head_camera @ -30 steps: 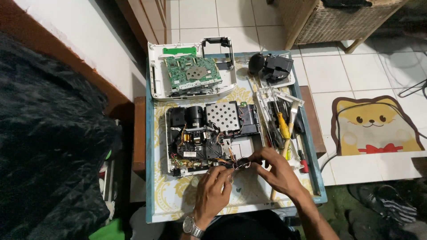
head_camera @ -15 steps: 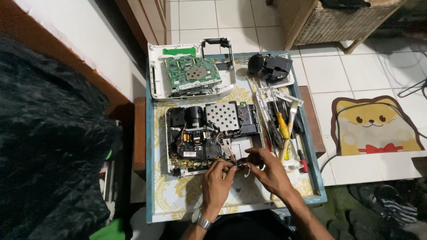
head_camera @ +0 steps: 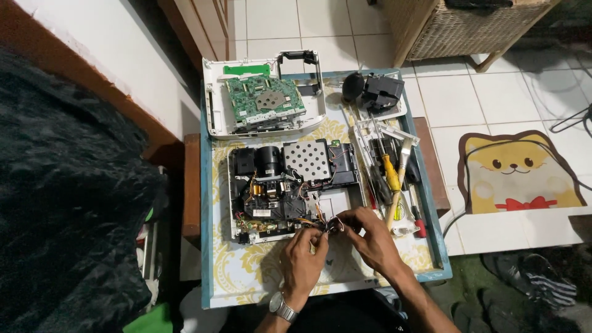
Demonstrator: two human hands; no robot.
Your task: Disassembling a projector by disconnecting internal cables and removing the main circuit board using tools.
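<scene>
An opened electronic device (head_camera: 290, 185) with black parts, a perforated metal plate and coloured wires lies on a small table (head_camera: 246, 277) with a yellow patterned top. My left hand (head_camera: 305, 256) and my right hand (head_camera: 370, 237) meet at its near right corner, fingertips pinched on a bundle of thin wires (head_camera: 330, 225). A watch sits on my left wrist. What the fingers hold beyond the wires is too small to tell.
A white cover with a green circuit board (head_camera: 262, 102) lies at the table's far side. Black parts (head_camera: 376, 89) sit at the far right. Screwdrivers and a brush (head_camera: 391, 172) lie along the right edge. A cat-pattern mat (head_camera: 518, 172) and wicker furniture (head_camera: 456, 28) stand on the tiled floor.
Both hands stayed at the device's near right corner, with small finger shifts on the wires. The view shifted slightly.
</scene>
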